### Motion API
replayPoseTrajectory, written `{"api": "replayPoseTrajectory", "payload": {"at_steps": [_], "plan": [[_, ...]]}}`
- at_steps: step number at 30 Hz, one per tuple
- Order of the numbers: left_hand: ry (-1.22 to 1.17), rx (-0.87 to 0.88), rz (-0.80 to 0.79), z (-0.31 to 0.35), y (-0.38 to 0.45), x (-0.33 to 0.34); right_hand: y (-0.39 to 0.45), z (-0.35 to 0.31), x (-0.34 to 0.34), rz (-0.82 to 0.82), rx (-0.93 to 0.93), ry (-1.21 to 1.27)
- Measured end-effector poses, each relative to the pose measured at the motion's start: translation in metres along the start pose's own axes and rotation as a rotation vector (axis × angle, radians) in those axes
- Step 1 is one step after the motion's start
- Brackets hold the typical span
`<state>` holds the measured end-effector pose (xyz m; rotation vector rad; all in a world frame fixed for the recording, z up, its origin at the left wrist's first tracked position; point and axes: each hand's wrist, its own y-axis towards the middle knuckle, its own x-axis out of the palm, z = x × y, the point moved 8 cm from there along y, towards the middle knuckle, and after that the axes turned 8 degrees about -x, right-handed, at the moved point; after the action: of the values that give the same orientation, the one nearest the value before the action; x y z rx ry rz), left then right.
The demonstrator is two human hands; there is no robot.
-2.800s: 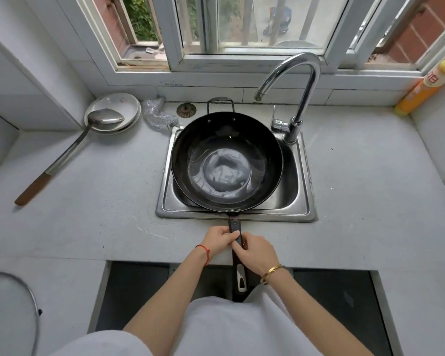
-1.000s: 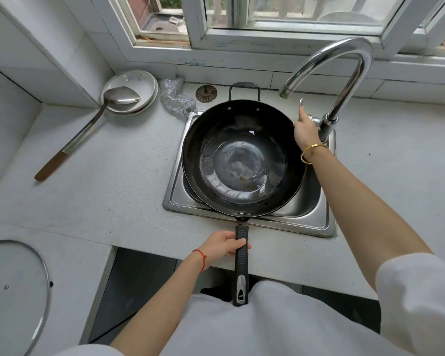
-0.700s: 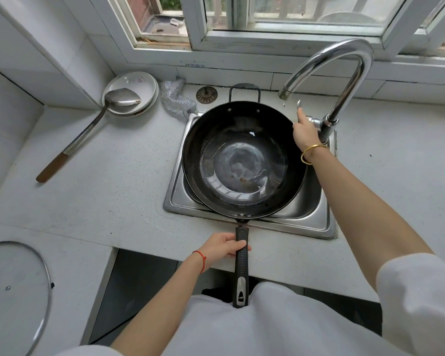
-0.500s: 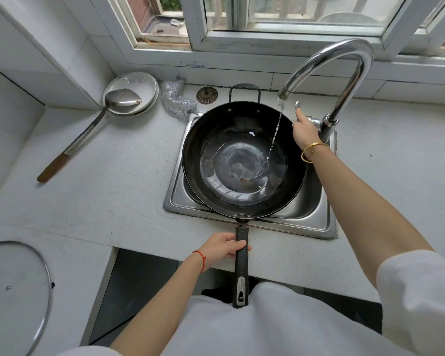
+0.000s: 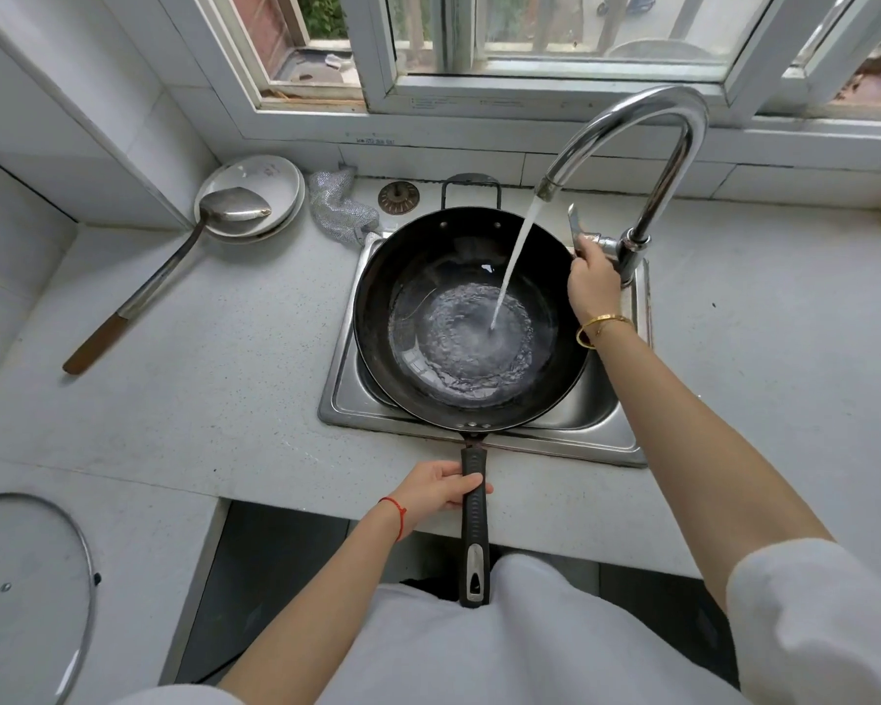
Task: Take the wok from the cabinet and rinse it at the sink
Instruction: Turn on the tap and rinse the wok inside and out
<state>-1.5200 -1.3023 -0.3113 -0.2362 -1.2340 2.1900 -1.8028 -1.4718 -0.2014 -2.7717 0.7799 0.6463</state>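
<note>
Black wok (image 5: 413, 277) sitting over steel sink (image 5: 616, 445), long handle (image 5: 474, 521) sticking out past counter edge. Left hand (image 5: 438, 488) wrapping closed around handle. Right hand (image 5: 593, 284) gripping faucet lever (image 5: 576, 226). Water stream (image 5: 517, 256) pouring from faucet (image 5: 631, 145), pooling in wok bottom.

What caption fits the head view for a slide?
Left hand grips the wok handle over the sink; right hand on the tap lever, water running.

black wok (image 5: 418, 277) over steel sink (image 5: 484, 442), water pooling inside
</note>
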Motion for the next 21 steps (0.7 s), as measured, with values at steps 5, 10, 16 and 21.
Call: {"api": "replayPoseTrajectory", "payload": {"at_steps": [5,10,16,21], "plan": [[0.016,0.019,0.013,0.001,0.000,0.001,-0.055,0.013,-0.010,0.077,-0.013,-0.064],[-0.008,0.043,0.016,-0.002,0.000,0.002,-0.126,0.033,0.006,-0.077,0.044,-0.205],[-0.031,0.053,0.014,-0.004,0.001,0.005,-0.195,0.051,0.035,-0.211,0.079,-0.322],[-0.058,0.042,0.021,-0.006,-0.001,0.007,-0.239,0.061,0.049,-0.296,0.113,-0.330]]}}
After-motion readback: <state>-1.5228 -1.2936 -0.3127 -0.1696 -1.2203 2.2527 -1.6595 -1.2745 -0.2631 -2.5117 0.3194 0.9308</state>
